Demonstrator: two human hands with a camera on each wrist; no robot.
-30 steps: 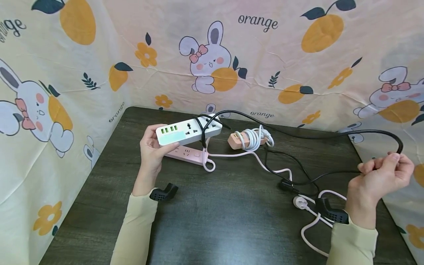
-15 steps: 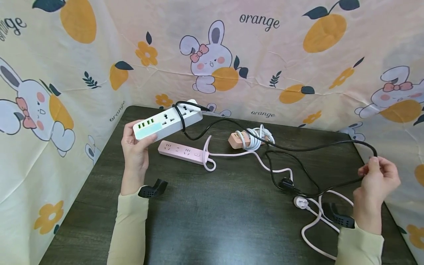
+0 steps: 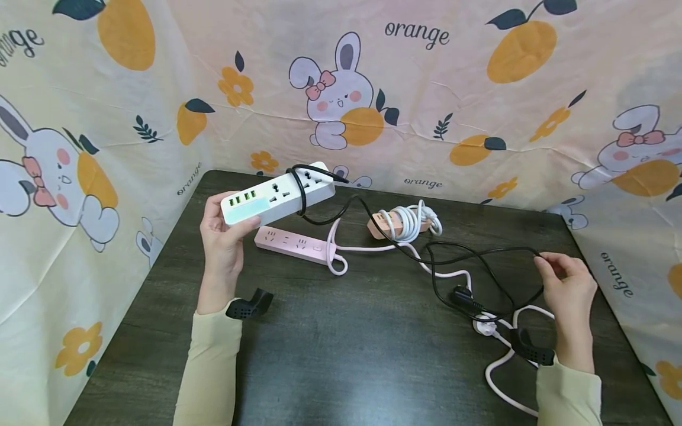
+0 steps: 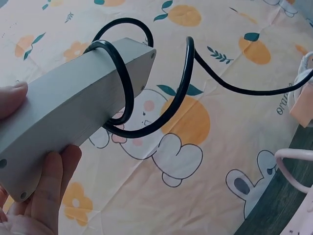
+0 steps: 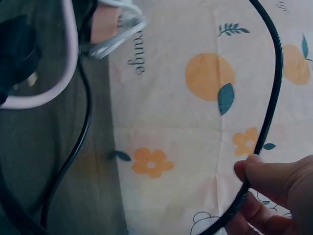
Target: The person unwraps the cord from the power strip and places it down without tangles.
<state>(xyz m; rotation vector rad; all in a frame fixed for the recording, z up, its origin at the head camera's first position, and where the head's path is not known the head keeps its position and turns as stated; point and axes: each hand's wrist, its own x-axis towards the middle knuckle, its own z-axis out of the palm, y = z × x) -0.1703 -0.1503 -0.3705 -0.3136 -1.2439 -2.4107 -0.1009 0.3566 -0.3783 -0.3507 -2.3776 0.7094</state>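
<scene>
My left hand [image 3: 221,251] grips the left end of a white power strip [image 3: 282,204] and holds it raised and tilted, with USB ports and sockets facing up. The left wrist view shows its plain underside [image 4: 63,95], thumb on one side and fingers on the other. A black cord [image 3: 511,248] is looped round the strip's far half and runs across to the right. My right hand [image 3: 570,287] pinches this cord between thumb and fingertips, as the right wrist view also shows. Below the cord's run, its black plug [image 3: 465,300] lies among coils on the table.
Behind the raised strip, a pink power strip [image 3: 293,245] lies on the dark table [image 3: 341,343], its pale cord trailing right to a white plug [image 3: 483,325]. An orange-pink block [image 3: 379,226] wrapped in white cable [image 3: 412,222] stands nearby. A printed cloth [image 3: 240,35] backs the table.
My left hand has carried the white power strip left, uncovering more of the pink one. My right hand has come left and inward with the black cord, which now hangs slacker.
</scene>
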